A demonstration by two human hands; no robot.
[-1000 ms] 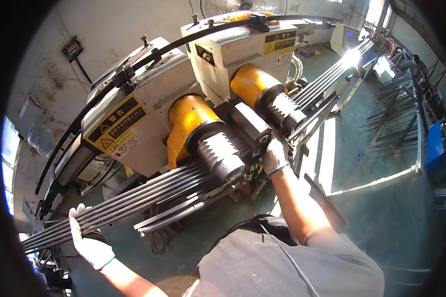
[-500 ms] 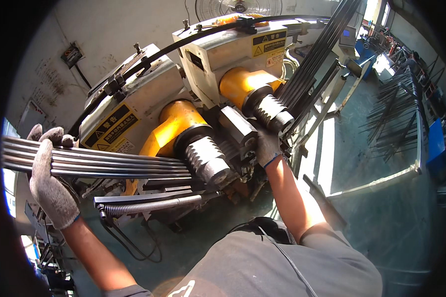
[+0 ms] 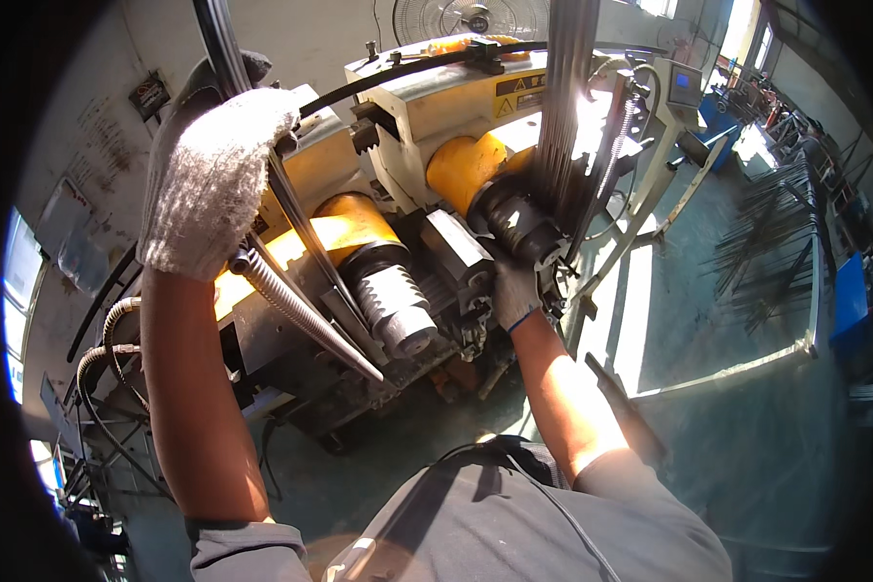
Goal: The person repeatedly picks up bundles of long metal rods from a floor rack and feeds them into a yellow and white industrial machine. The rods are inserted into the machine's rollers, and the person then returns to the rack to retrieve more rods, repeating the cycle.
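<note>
My left hand point(image 3: 209, 184), in a pale knit glove, is closed round a bundle of thin metal rods point(image 3: 221, 44). The rods run steeply down from the upper left to the left ribbed roller point(image 3: 396, 308) of a bending machine. Under the dark centre block point(image 3: 456, 247), between the two rollers, is my gloved right hand point(image 3: 517, 294); its fingers are hidden there. A second rod bundle point(image 3: 565, 97) stands nearly upright behind the right roller point(image 3: 519, 228), blurred by motion. Yellow housings point(image 3: 359, 218) carry the rollers.
Just below my left hand a spring-covered bar point(image 3: 306, 320) slants downward. A black hose point(image 3: 407, 68) arches over the machine. A control box point(image 3: 682, 82) stands at the far right, beyond it a heap of dark rods point(image 3: 771, 242) on the floor. A fan point(image 3: 475, 19) is behind.
My left hand has risen with its rods, which have swung from nearly level to steep. The right bundle has turned more upright, and the spring-covered bar has tilted. My right hand has barely moved.
</note>
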